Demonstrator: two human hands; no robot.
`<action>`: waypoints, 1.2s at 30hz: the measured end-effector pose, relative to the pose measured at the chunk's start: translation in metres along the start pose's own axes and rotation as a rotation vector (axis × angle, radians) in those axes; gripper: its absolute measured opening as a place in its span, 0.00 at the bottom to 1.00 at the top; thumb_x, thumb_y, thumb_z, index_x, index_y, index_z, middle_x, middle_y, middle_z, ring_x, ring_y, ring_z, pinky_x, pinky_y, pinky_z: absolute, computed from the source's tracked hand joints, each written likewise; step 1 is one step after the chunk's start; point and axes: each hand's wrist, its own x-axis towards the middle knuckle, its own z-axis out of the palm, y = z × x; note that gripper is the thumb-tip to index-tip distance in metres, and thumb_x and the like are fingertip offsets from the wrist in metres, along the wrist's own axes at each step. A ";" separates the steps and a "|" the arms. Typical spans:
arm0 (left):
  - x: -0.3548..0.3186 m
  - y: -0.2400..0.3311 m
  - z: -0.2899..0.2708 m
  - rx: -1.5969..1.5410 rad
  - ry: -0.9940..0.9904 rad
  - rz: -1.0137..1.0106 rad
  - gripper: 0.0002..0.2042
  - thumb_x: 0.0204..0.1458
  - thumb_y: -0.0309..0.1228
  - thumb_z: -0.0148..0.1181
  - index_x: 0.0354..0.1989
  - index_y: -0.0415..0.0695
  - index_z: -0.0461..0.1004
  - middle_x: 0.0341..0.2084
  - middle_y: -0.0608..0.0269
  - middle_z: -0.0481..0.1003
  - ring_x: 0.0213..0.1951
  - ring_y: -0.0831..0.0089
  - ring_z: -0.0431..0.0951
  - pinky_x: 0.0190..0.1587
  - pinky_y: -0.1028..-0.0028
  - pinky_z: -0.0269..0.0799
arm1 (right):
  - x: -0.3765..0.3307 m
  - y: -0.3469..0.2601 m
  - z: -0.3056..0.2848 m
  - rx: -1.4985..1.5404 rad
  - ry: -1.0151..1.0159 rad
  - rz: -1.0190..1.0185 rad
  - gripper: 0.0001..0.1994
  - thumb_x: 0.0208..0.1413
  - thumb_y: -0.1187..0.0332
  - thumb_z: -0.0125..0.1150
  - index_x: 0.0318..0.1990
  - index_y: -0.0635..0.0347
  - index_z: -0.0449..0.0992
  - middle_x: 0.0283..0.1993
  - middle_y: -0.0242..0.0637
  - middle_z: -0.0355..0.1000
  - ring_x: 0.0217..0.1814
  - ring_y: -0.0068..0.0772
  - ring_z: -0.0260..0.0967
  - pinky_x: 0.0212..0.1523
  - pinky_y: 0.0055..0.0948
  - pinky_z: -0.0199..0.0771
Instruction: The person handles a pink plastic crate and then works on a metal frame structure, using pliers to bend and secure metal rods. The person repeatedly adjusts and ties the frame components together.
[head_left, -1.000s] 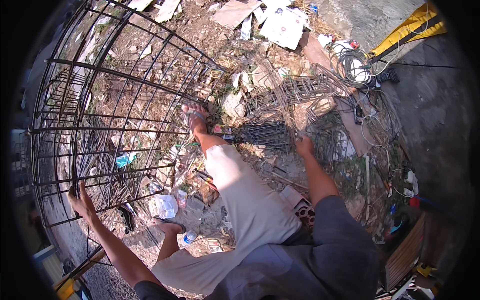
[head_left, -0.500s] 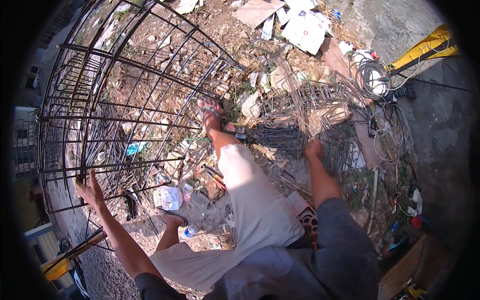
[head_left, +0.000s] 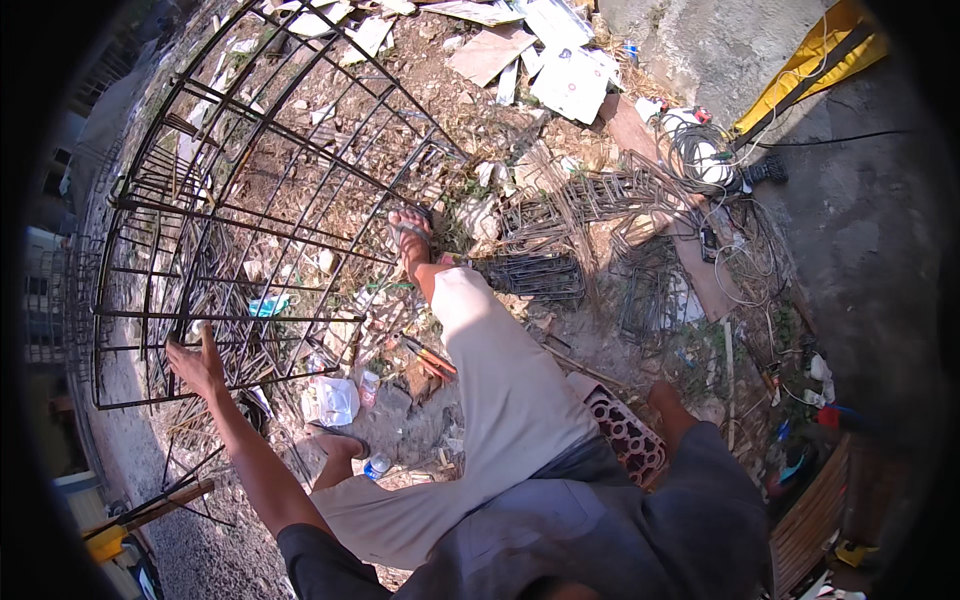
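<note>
Rebar cage: the rebar cage [head_left: 250,210] — a large round frame of dark steel bars and hoops — lies on its side over the littered ground, filling the view from about 9 o'clock round to 12 o'clock.
Left hand: the left hand [head_left: 197,365] sits at 8 o'clock on a lower bar of the cage, fingers spread wide and pressed against the bar rather than wrapped round it; the arm runs down to the lower edge.
Right hand: the right hand is hidden — only the right forearm [head_left: 672,410] shows at 4 o'clock, dropping behind a patterned block [head_left: 625,435], so its fingers cannot be told.
Legs: one leg in pale trousers stretches toward the centre, its sandalled foot [head_left: 410,232] planted against the cage's near end; the other foot [head_left: 335,447] rests at 7 o'clock.
Just beside the foot: a stack of bent steel stirrups [head_left: 535,275] lies at the centre, with looser stirrups [head_left: 600,195] toward 1 o'clock.
Ground near the knee: pliers with red handles [head_left: 432,358], a white bag [head_left: 332,400], and a small plastic bottle [head_left: 376,466].
Further out: coils of wire [head_left: 700,150] at 2 o'clock, cardboard scraps [head_left: 540,60] at 12 o'clock, a yellow sheet [head_left: 810,70] at 1 o'clock.
</note>
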 end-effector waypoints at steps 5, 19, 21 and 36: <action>-0.005 0.019 -0.009 -0.026 -0.014 0.011 0.51 0.52 0.68 0.56 0.68 0.29 0.59 0.65 0.39 0.64 0.67 0.47 0.62 0.71 0.55 0.55 | -0.014 0.041 -0.006 0.457 0.072 -0.239 0.07 0.52 0.67 0.66 0.35 0.61 0.83 0.35 0.43 0.80 0.36 0.41 0.77 0.36 0.42 0.76; -0.019 -0.002 -0.028 -0.072 -0.083 0.016 0.50 0.52 0.63 0.62 0.72 0.36 0.54 0.68 0.41 0.60 0.70 0.43 0.58 0.71 0.51 0.61 | -0.193 -0.159 -0.198 1.611 0.149 -0.659 0.14 0.63 0.75 0.49 0.51 0.72 0.76 0.39 0.43 0.80 0.32 0.29 0.79 0.29 0.25 0.79; -0.029 0.011 -0.040 -0.125 -0.100 -0.023 0.48 0.51 0.59 0.65 0.72 0.36 0.55 0.68 0.40 0.60 0.69 0.41 0.59 0.69 0.49 0.62 | -0.250 -0.150 -0.212 1.636 0.211 -0.905 0.14 0.63 0.75 0.48 0.51 0.72 0.76 0.41 0.45 0.80 0.37 0.30 0.80 0.35 0.26 0.80; -0.052 0.023 -0.077 -0.303 -0.151 0.033 0.46 0.51 0.51 0.69 0.71 0.34 0.56 0.69 0.38 0.60 0.72 0.42 0.54 0.74 0.55 0.52 | -0.319 0.012 -0.433 1.186 1.566 -0.613 0.16 0.66 0.59 0.57 0.36 0.65 0.79 0.29 0.36 0.77 0.31 0.29 0.73 0.37 0.34 0.71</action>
